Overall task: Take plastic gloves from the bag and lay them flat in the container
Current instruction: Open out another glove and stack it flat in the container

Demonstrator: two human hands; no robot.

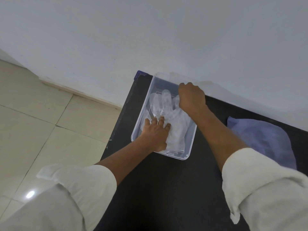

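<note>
Container: you have one clear, rectangular plastic container (188, 153) on the black tabletop (166, 189), near the table's far left corner and close to the pale wall (150, 30).
Gloves: translucent plastic gloves (168, 104) lie inside the container, spread flat with the fingers pointing toward the wall. At least two overlap; the exact count cannot be told through the clear film.
Left hand: your left hand (154, 134) is inside the container, palm down, fingers spread and pressing flat on the cuff half of the top glove. It is splayed wide and grips nothing.
Right hand: your right hand (191, 95) is over the container's far right side, at the glove's finger end, curled tight into a near fist. It touches the glove's outer finger there; whether film is pinched inside cannot be told.
Bag: one crumpled bluish-purple plastic bag (265, 142) lies on the tabletop to the right of the container, apart from it, partly behind your right forearm.
Sleeves: two white sleeves (260, 185), one per arm, both rolled up to the elbow.
Floor: cream tiled floor (41, 122) lies to the left of the table.
Count: one container, one bag, two hands, both at the container.
</note>
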